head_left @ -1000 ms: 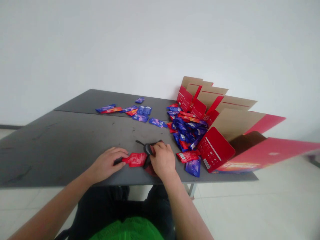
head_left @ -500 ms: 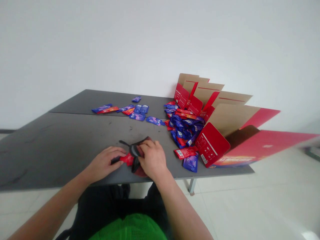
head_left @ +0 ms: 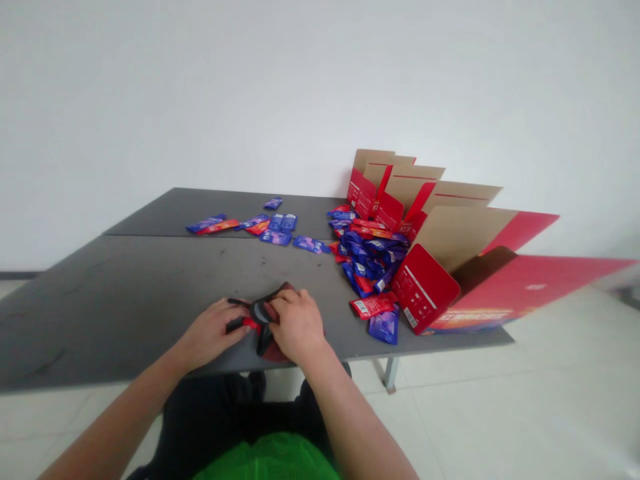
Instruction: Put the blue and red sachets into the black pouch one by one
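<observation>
Near the table's front edge lies a black, red and dark brown item [head_left: 262, 327] whose exact kind I cannot make out. It has a black rounded part, a thin black strip and a dark brown sheet-like piece, partly hidden by the fingers. My left hand [head_left: 209, 333] is closed on its black and red end, thumb towards me. My right hand [head_left: 296, 325] bends over the other side, fingers pressed on the rounded part and the brown piece. To the right of it lie a red packet [head_left: 373, 305] and a purple-blue packet [head_left: 384, 326].
Several red cardboard boxes [head_left: 525, 287] with raised flaps stand along the right side. A heap of blue and red packets [head_left: 367, 257] lies against them. More packets [head_left: 277, 227] are scattered along the back of the dark grey table [head_left: 150, 287], before a white wall.
Both hands have shifted slightly left with the item. Its red part is now more covered, and the black rounded part sits nearer my left hand. Packets and boxes have stayed put.
</observation>
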`<state>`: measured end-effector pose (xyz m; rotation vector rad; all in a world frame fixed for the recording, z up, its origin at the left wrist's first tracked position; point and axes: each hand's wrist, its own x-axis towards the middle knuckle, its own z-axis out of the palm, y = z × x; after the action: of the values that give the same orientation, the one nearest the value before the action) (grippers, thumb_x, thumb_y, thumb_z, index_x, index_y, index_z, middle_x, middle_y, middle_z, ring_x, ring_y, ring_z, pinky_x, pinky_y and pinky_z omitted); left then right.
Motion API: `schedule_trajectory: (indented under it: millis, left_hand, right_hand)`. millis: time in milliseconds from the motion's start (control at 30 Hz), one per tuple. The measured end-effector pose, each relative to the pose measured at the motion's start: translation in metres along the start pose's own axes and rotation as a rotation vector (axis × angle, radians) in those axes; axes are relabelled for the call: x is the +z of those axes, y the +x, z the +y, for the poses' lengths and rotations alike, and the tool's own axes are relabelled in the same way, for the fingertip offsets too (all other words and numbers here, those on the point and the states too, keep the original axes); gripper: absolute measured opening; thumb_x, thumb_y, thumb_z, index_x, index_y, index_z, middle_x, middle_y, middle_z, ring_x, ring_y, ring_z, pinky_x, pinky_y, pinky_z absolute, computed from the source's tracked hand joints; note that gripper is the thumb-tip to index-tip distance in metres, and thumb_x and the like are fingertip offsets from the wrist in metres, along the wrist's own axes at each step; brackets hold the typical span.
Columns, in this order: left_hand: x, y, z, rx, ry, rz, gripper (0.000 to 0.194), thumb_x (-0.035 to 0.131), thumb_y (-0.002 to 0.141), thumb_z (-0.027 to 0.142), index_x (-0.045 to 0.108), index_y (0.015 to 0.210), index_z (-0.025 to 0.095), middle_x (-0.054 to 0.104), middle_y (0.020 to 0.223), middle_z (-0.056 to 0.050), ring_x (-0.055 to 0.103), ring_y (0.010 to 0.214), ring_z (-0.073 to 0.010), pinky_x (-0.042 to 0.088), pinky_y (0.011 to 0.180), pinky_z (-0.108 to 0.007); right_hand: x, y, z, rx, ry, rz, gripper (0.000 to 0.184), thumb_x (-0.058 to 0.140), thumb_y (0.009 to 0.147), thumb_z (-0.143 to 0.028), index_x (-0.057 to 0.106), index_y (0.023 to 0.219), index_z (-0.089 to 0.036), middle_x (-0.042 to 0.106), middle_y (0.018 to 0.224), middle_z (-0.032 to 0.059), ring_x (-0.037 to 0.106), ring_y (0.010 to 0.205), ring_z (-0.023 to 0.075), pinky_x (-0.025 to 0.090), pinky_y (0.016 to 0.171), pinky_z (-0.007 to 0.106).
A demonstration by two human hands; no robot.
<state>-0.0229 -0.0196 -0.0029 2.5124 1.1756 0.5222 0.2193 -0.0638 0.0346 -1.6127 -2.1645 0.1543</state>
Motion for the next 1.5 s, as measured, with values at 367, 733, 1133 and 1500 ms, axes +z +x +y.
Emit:
schedule_trajectory:
  millis: [367, 733, 1133, 1500]
  left_hand:
    - [0.001, -0.001, -0.001, 0.013, 0.02, 0.0, 0.023, 0.061, 0.096, 0.038, 0.073, 0.114, 0.03, 0.071, 0.131, -0.004, 0.063, 0.122, -0.0266, 0.047, 0.108, -0.043]
    - [-0.002, 0.0, 0.004, 0.004, 0.02, 0.0, 0.024, 0.061, 0.096, 0.04, 0.074, 0.113, 0.029, 0.072, 0.129, -0.005, 0.063, 0.12, -0.0268, 0.048, 0.109, -0.045]
    - [-0.001, -0.001, -0.008, 0.008, 0.014, -0.014, 0.032, 0.062, 0.097, 0.052, 0.075, 0.116, 0.03, 0.071, 0.131, -0.006, 0.064, 0.121, -0.0272, 0.051, 0.108, -0.044]
    - [-0.004, -0.006, -0.004, 0.021, 0.084, -0.052, 0.045, 0.067, 0.092, 0.052, 0.068, 0.129, 0.026, 0.066, 0.139, -0.01, 0.059, 0.13, -0.031, 0.046, 0.114, -0.046]
  right_hand:
    - [-0.02, -0.007, 0.032, 0.191, -0.098, 0.028, 0.025, 0.053, 0.104, -0.033, 0.076, 0.104, -0.025, 0.071, 0.117, 0.0065, 0.055, 0.104, 0.0247, 0.041, 0.092, 0.036]
    - [-0.005, -0.02, 0.03, 0.219, -0.096, -0.025, 0.022, 0.055, 0.103, -0.03, 0.076, 0.099, -0.023, 0.071, 0.111, 0.0077, 0.056, 0.102, 0.0249, 0.042, 0.092, 0.037]
    - [-0.016, -0.046, 0.031, 0.21, -0.059, -0.026, 0.04, 0.08, 0.084, -0.048, 0.072, 0.12, -0.034, 0.068, 0.117, 0.0045, 0.053, 0.106, 0.0275, 0.042, 0.09, 0.039]
    - [-0.006, -0.033, 0.032, 0.236, -0.089, -0.005, 0.031, 0.084, 0.079, -0.053, 0.074, 0.094, -0.028, 0.066, 0.107, 0.0054, 0.054, 0.1, 0.0257, 0.042, 0.081, 0.035]
